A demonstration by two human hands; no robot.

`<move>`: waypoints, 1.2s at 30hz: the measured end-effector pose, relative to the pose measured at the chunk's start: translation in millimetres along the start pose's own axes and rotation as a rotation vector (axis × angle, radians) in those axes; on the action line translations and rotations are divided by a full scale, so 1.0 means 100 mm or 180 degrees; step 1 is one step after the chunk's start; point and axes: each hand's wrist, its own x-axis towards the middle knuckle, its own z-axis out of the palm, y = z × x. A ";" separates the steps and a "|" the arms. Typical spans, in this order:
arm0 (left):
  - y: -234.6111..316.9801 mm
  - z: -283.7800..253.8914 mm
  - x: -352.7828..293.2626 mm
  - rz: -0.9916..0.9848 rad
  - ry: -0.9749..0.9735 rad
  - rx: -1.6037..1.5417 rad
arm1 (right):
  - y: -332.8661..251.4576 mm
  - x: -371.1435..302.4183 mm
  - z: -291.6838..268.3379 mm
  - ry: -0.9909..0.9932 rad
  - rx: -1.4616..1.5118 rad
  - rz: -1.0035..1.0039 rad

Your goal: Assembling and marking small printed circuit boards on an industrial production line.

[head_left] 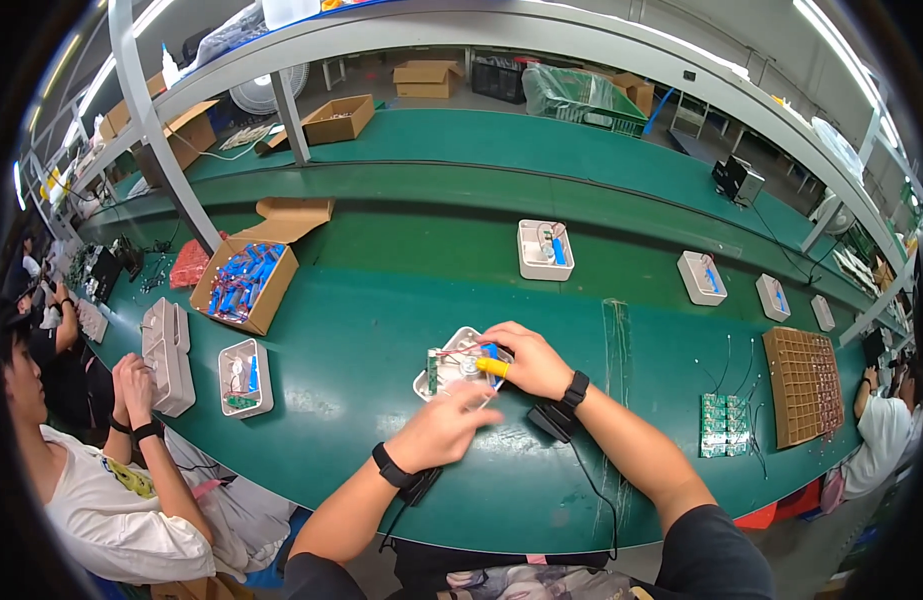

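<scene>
One white housing (465, 334), just beyond left hand (436, 428) (loosely open, seemingly empty), under right hand (531, 361), curled at blue cell (492, 351), grip unclear; best keep red wires (461, 350) between unpinched.

L hand (433, 430): fingers motion-blurred; grip, if any, unclear.
R hand (533, 362): one fingertip hidden under yellow cap (492, 367); contact pts w/ housing unclear.
White housing (422, 388): partly hidden by both hands; fine wire joints too small to tell.
Blue cell (490, 351): partly covered by R hand.
Cell heap (245, 282): lower layers hidden by upper.
Green PCBs (723, 425): indiv. comps. too small to ID.
Co-worker, far R (881, 440): partly cut off by dark lens rim.
Upper arms: cut off, lower edge.
</scene>
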 end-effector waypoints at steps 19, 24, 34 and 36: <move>-0.22 0.06 -0.07 -0.1459 0.0960 0.0375 | 0.09 -0.13 -0.26 0.0686 0.0630 -0.0320; -0.37 0.14 -0.15 -0.2145 0.0657 -0.0783 | 0.22 -0.11 -0.16 0.0654 -0.0131 0.0040; -0.38 0.21 -0.17 -0.1933 0.0132 -0.0984 | 0.08 -0.13 -0.11 0.0272 -0.0598 -0.1707; -0.39 0.18 -0.16 -0.1950 0.0028 -0.1079 | 0.07 -0.16 -0.05 0.0196 -0.0707 -0.1752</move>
